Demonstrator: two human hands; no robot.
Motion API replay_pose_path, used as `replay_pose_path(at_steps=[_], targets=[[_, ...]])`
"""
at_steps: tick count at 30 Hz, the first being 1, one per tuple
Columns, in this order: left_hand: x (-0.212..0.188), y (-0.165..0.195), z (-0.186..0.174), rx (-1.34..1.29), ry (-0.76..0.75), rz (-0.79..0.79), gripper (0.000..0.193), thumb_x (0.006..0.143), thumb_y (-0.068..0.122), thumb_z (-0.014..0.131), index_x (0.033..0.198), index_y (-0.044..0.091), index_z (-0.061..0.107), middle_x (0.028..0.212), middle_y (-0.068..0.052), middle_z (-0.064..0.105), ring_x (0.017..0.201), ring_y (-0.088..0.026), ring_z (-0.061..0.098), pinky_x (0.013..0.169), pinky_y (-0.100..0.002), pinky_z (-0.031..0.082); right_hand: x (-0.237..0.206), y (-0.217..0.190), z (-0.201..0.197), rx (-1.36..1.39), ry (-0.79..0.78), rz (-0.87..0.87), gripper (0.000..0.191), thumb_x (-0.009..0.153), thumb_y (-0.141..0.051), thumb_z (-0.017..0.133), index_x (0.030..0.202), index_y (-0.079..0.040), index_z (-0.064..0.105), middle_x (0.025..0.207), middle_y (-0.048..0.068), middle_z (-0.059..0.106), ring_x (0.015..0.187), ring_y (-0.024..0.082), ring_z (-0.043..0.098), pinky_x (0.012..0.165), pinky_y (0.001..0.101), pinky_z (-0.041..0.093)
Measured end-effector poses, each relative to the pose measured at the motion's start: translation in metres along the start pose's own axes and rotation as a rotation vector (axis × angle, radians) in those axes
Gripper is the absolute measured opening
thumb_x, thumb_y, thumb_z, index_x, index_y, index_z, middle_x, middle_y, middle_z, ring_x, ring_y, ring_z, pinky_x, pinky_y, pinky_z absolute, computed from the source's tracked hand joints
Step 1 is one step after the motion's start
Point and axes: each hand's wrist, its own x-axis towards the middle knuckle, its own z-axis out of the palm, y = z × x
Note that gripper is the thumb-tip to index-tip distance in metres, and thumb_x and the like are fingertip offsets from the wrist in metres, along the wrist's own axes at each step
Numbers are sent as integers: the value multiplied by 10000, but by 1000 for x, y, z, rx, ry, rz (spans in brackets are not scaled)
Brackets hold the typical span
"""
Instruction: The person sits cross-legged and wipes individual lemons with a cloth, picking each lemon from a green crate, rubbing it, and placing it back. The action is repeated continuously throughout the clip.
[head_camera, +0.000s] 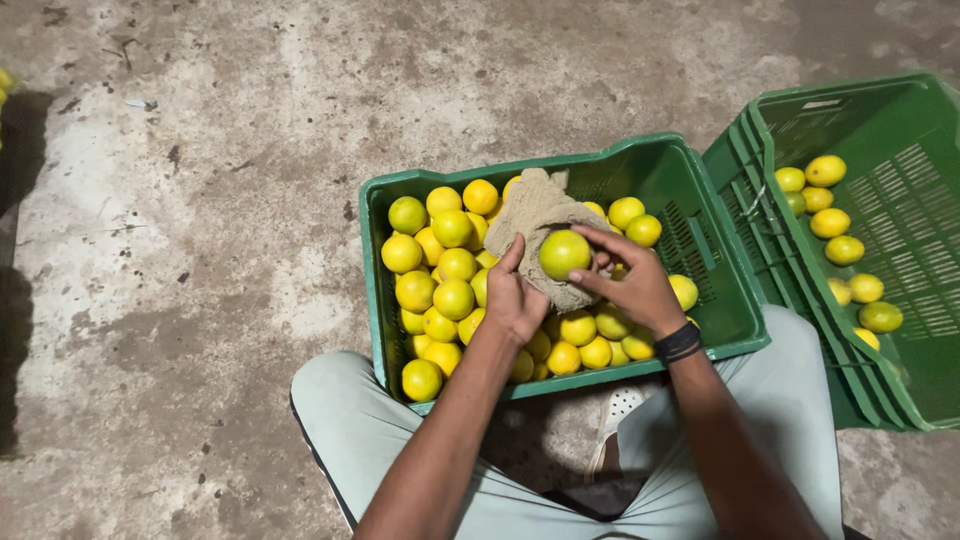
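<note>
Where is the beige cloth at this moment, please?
In the head view the beige cloth sits centre frame over the fruit-filled green crate, draped on the left hand beneath the yellow-green fruit that the right hand touches.

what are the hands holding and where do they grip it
Both hold one yellow-green citrus fruit in a beige cloth: left hand cups it underneath through the cloth, right hand grips its right side.
</note>
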Motion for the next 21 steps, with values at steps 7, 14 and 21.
replay_pose_path(at_steps=[7, 14, 21], targets=[[3, 2, 5, -69, -52, 20, 512, 1080, 364, 452, 1462, 24, 478, 1434, -150, 584, 1324, -311, 553, 1170, -484, 390, 7, -14, 15, -385, 193, -232, 664, 732, -176, 901, 1337, -63, 653, 1257, 80, 672, 848, 114, 598, 841, 270, 541], [8, 7, -1, -31, -31, 90, 500, 1079, 341, 465, 1477, 39, 473, 1446, -131, 579, 1335, -303, 549, 1183, -480, 391, 23, -11, -2, -304, -71, -338, 668, 795, -211, 898, 1386, -69, 621, 1382, 100, 660, 1241, 246, 653, 1031, 380, 517], [18, 12, -12, -80, -61, 106, 528, 1069, 349, 481, 1475, 12, 464, 1466, -167, 558, 1353, -337, 530, 1195, -509, 367, 33, 19, 4, -350, 142, -284, 657, 814, -173, 872, 1404, -80, 600, 1364, 75, 618, 1214, 182, 610, 1000, 326, 529]])
